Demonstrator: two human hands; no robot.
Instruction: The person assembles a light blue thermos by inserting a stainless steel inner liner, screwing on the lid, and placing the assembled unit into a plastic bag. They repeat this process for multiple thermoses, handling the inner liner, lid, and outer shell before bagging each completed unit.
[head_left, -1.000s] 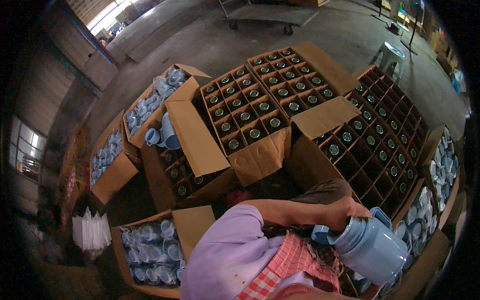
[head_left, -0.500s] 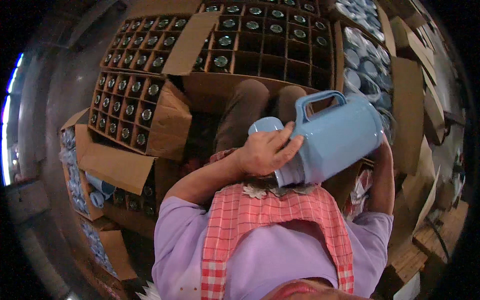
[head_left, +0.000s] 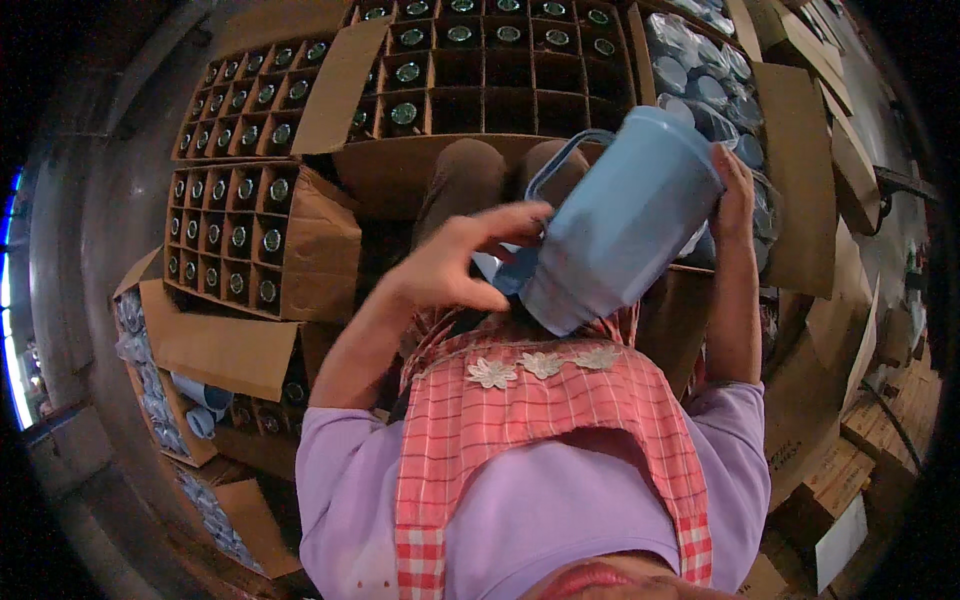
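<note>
A light blue plastic jug (head_left: pixel 630 215) with a loop handle (head_left: pixel 560 160) is tilted in front of my chest, its wide base up and right, its narrower end down and left. My right hand (head_left: pixel 735 190) grips it near the base, fingers partly hidden behind it. My left hand (head_left: pixel 475 255) is beside the narrower end, thumb and fingers spread apart and slightly blurred. Beyond the gap between them shows a small blue cap-like piece (head_left: pixel 515 268), partly hidden; whether the hand touches it I cannot tell.
Divided cardboard cartons (head_left: pixel 335 95) with shiny round glassy tops stand ahead and left; several cells of the middle carton (head_left: pixel 457 110) hold none. On the right, an open carton holds bagged blue parts (head_left: pixel 700 85). More blue parts (head_left: pixel 205 395) sit in boxes at lower left.
The jug has swung more upright, its base moving up and left. My left hand has come off its narrower end and moved left, fingers spreading. My right hand has risen with the jug.
</note>
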